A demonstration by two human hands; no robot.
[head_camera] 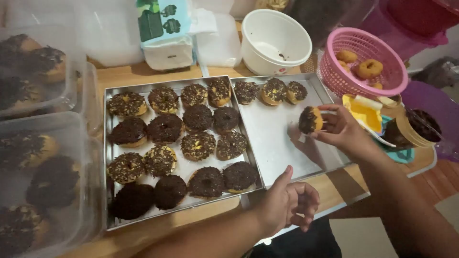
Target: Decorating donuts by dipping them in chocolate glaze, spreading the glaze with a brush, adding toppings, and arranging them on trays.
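Observation:
My right hand (340, 130) holds a small doughnut (310, 119) covered in chocolate sprinkles, raised over the right metal tray (277, 143). Three sprinkled doughnuts (272, 91) lie along that tray's far edge. The left metal tray (109, 157) is filled with several chocolate-topped doughnuts (165, 128). My left hand (287, 203) hovers at the near edge of the trays with fingers curled loosely and nothing in it.
A pink basket (389, 57) with plain doughnuts stands at the far right, next to a yellow tub (366, 114) and a cup of chocolate sprinkles (416, 126). A white bowl (275, 40) and tissue pack (165, 33) sit behind. Clear lidded boxes (43, 157) of doughnuts line the left.

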